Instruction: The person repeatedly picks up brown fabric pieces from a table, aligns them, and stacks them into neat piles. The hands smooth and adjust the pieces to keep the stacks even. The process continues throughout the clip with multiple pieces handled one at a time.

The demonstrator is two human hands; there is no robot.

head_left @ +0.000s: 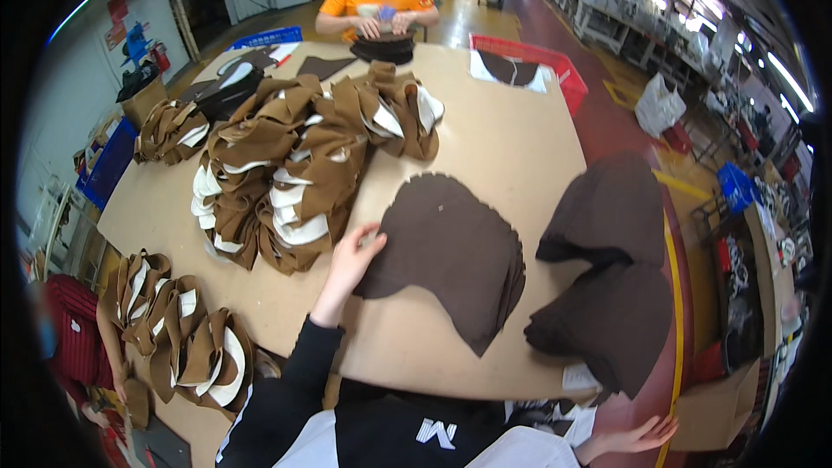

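A stack of dark brown cut fabric pieces (pixel 451 243), curved along the top and pointed at the lower right, lies on the table in front of me. At its left edge is my left hand (pixel 354 258), thumb and fingers bent around the margin of the fabric; part of the fingers is hidden. My right hand (pixel 637 438) is out past the table's near right corner, fingers stretched and nothing in them. Beside it stands an open cardboard box (pixel 715 407). Two more dark brown stacks, an upper one (pixel 611 208) and a lower one (pixel 611 321), overlap along the right edge.
Bundles of tan-brown fabric with white inserts (pixel 277 165) cover the table's left middle, with more bundles (pixel 186 329) at the near left. Across the table (pixel 511 134) a person in orange (pixel 381 0) handles dark pieces. Another person's red sleeve (pixel 82 321) shows at left. A red crate (pixel 563 74) stands far right.
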